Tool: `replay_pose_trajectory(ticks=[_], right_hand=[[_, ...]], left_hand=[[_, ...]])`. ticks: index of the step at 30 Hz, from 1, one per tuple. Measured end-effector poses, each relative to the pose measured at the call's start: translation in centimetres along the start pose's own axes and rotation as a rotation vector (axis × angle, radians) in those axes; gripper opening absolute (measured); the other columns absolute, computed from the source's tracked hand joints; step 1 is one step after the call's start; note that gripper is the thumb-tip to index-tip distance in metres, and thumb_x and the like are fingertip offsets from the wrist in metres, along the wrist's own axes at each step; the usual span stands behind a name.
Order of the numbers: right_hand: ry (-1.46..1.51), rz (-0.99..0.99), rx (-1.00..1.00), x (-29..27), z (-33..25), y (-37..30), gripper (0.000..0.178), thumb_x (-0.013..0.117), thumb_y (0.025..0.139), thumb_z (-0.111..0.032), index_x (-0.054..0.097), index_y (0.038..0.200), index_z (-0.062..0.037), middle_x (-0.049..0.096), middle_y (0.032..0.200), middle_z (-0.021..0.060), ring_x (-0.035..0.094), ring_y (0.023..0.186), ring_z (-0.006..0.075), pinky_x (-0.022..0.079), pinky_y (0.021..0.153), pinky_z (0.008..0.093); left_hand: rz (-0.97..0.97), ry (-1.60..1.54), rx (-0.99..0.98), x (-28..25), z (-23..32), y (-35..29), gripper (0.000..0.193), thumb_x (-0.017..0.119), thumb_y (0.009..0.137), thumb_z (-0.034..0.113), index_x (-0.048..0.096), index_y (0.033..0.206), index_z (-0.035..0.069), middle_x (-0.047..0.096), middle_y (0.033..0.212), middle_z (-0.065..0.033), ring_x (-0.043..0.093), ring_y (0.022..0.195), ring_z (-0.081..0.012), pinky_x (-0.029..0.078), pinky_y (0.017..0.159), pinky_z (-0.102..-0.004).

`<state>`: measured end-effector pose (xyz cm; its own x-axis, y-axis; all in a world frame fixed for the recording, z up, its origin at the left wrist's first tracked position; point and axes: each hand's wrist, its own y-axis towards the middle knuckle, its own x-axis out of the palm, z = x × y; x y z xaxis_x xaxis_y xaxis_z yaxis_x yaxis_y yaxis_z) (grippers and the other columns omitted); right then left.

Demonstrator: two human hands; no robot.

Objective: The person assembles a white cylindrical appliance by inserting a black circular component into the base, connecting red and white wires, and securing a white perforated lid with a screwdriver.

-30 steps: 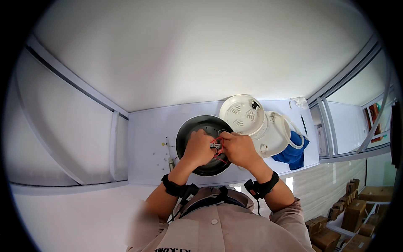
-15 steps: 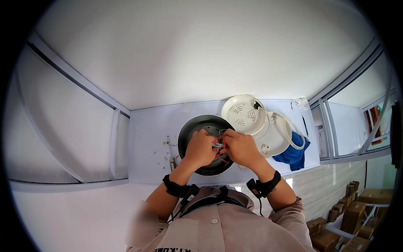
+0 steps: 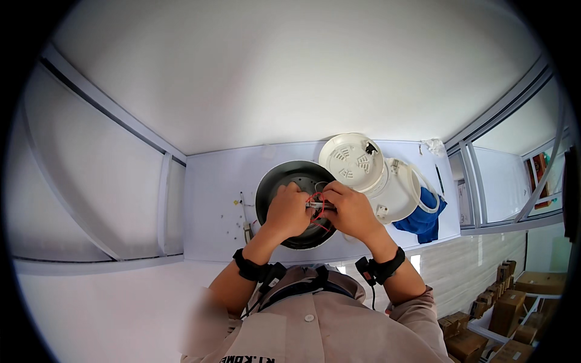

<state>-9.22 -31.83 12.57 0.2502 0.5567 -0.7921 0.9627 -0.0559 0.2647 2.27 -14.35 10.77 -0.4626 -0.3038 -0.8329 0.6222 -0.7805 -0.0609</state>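
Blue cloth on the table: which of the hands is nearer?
Right. The right hand is to the left of the blue cloth; the left hand is farther left, beyond the right one.

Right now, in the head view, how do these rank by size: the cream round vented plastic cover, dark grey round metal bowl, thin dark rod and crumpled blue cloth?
1. Dark grey round metal bowl
2. Cream round vented plastic cover
3. Crumpled blue cloth, partly covered
4. Thin dark rod
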Motion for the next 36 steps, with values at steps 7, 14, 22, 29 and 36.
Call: replay_pose_trajectory(ticks=[7, 14, 22, 29, 36], right_hand=[[0.032, 0.093, -0.106, 0.1, 0.1, -0.1, 0.019, 0.08, 0.074, -0.002, 0.072, 0.091, -0.0076, 0.067, 0.107, 0.0039, 0.066, 0.096, 0.03, 0.057, 0.081, 0.0427], [-0.151, 0.096, -0.167, 0.4, -0.1, 0.3, 0.012, 0.079, 0.076, -0.008, 0.072, 0.086, -0.0121, 0.066, 0.099, -0.002, 0.065, 0.091, 0.0235, 0.053, 0.074, 0.0402], [-0.205, 0.094, -0.156, 0.4, -0.6, 0.2, 0.009, 0.08, 0.078, -0.014, 0.074, 0.085, -0.016, 0.07, 0.094, -0.0053, 0.064, 0.088, 0.0218, 0.052, 0.074, 0.0392], [-0.22, 0.086, -0.158, 0.7, -0.5, 0.2, 0.019, 0.082, 0.074, -0.009, 0.076, 0.089, -0.0185, 0.074, 0.096, -0.0077, 0.065, 0.09, 0.0208, 0.051, 0.074, 0.0382], [-0.222, 0.099, -0.146, 0.8, -0.3, 0.1, 0.014, 0.081, 0.076, -0.011, 0.075, 0.086, -0.0188, 0.073, 0.093, -0.0081, 0.064, 0.087, 0.0198, 0.048, 0.073, 0.0371]], left_hand=[[0.016, -0.002, -0.049, -0.2, 0.3, -0.1, 0.025, 0.079, 0.088, 0.02, 0.077, 0.103, 0.0, 0.064, 0.115, -0.0198, 0.059, 0.11, -0.0411, 0.052, 0.096, -0.0489], [0.004, -0.003, -0.049, -0.1, 0.3, -0.3, 0.025, 0.079, 0.089, 0.02, 0.076, 0.105, 0.001, 0.064, 0.115, -0.0201, 0.058, 0.111, -0.0415, 0.052, 0.097, -0.0493], [-0.343, -0.179, 0.071, -3.4, -2.4, 0.6, 0.039, 0.081, 0.085, 0.017, 0.074, 0.123, 0.008, 0.059, 0.129, -0.0205, 0.058, 0.121, -0.0412, 0.052, 0.103, -0.045], [-0.392, -0.236, 0.119, -4.0, -4.0, 1.2, 0.044, 0.078, 0.081, 0.003, 0.07, 0.124, 0.007, 0.061, 0.122, -0.0163, 0.063, 0.114, -0.0346, 0.053, 0.097, -0.0406], [-0.153, -0.356, 0.101, -4.3, -3.4, 0.2, 0.039, 0.082, 0.08, 0.001, 0.069, 0.117, 0.001, 0.07, 0.099, -0.0136, 0.07, 0.089, -0.028, 0.057, 0.079, -0.0381]])
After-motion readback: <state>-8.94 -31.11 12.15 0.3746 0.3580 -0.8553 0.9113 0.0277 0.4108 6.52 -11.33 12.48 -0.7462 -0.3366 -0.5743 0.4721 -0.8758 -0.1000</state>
